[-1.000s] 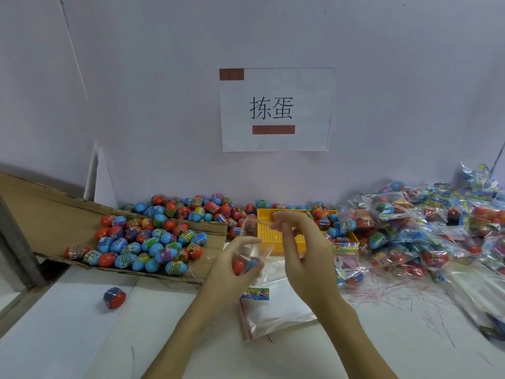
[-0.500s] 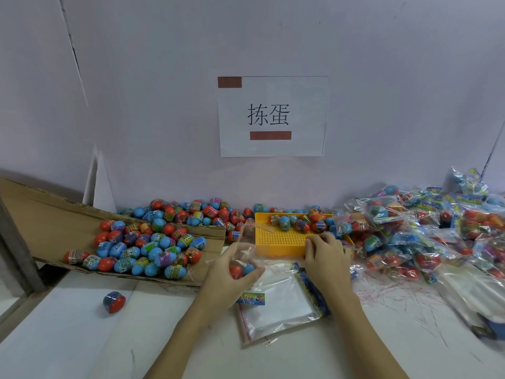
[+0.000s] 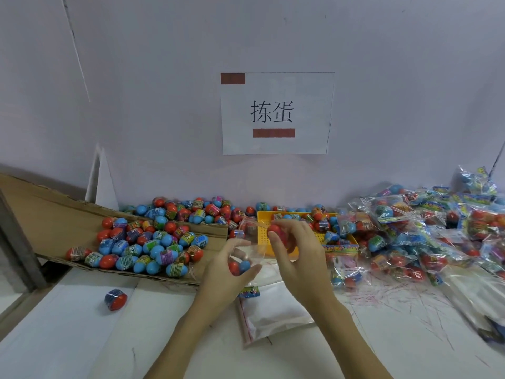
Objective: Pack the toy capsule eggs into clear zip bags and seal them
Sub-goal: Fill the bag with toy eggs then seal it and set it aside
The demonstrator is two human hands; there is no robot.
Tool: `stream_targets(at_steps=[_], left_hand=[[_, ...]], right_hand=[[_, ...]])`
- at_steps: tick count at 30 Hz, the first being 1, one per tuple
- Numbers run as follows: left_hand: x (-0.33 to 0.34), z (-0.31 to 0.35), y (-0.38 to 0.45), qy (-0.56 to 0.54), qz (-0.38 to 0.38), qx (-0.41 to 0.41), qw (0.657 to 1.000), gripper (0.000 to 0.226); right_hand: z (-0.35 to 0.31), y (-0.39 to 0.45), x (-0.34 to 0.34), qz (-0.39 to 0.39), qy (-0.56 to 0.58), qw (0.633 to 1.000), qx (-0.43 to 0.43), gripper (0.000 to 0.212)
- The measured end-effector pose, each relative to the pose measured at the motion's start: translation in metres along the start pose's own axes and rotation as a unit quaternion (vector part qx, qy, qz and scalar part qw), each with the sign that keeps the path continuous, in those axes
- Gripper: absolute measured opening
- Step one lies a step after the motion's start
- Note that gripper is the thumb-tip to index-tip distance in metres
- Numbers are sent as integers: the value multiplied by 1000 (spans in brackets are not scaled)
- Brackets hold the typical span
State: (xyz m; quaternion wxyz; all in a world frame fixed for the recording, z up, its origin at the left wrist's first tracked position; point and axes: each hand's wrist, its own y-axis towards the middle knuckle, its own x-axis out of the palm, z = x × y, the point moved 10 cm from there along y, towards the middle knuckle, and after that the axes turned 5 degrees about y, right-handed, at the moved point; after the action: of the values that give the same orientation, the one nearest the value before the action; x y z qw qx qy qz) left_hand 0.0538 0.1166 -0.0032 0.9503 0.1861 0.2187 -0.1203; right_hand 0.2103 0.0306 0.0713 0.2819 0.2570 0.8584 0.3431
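Observation:
My left hand (image 3: 222, 272) grips a clear zip bag (image 3: 247, 254) with a red and a blue capsule egg (image 3: 240, 266) inside. My right hand (image 3: 296, 250) holds a red capsule egg (image 3: 274, 229) in curled fingers just above the bag's mouth. A heap of red and blue eggs (image 3: 153, 242) lies on a cardboard flap at the left. More eggs sit in a yellow tray (image 3: 322, 236) behind my right hand. A stack of flat zip bags (image 3: 270, 310) lies on the table under my wrists.
Several filled bags (image 3: 410, 228) are piled at the right, up to the wall. One loose egg (image 3: 115, 298) lies on the white table at the front left. A paper sign (image 3: 276, 113) hangs on the wall. A grey post (image 3: 16, 242) stands at the far left.
My right hand went to the yellow tray, took a red egg and came back up to the bag's mouth. The left hand kept hold of the bag.

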Motion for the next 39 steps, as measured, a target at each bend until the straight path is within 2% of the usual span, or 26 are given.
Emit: stream_targets(at_steps=[5, 9, 14, 18, 23, 28, 31, 35, 39], left_hand=[[-1, 15, -4, 113, 18, 62, 991, 50], [-2, 27, -8, 134, 27, 83, 987, 69], [-2, 23, -5, 148, 13, 50, 988, 54], [-4, 27, -7, 133, 14, 54, 990, 65], [-3, 26, -8, 103, 10, 79, 991, 35], [-4, 27, -8, 105, 22, 94, 990, 36], [-5, 22, -6, 107, 31, 90, 990, 28], [-5, 13, -5, 108, 28, 54, 992, 30], [3, 15, -8, 92, -8, 54, 994, 30]], right_hand=[[-16, -4, 10, -29, -25, 998, -40, 37], [-22, -1, 13, -46, -3, 998, -36, 26], [-30, -4, 19, -94, -21, 994, -58, 30], [-26, -6, 23, -117, 0, 992, -40, 26], [-21, -12, 33, -159, 44, 986, -18, 22], [-22, -16, 39, -157, 95, 983, -2, 23], [-19, -19, 47, -167, 68, 984, -3, 18], [-14, -18, 42, -122, 71, 990, 19, 30], [-14, -19, 39, -102, 54, 993, 34, 45]])
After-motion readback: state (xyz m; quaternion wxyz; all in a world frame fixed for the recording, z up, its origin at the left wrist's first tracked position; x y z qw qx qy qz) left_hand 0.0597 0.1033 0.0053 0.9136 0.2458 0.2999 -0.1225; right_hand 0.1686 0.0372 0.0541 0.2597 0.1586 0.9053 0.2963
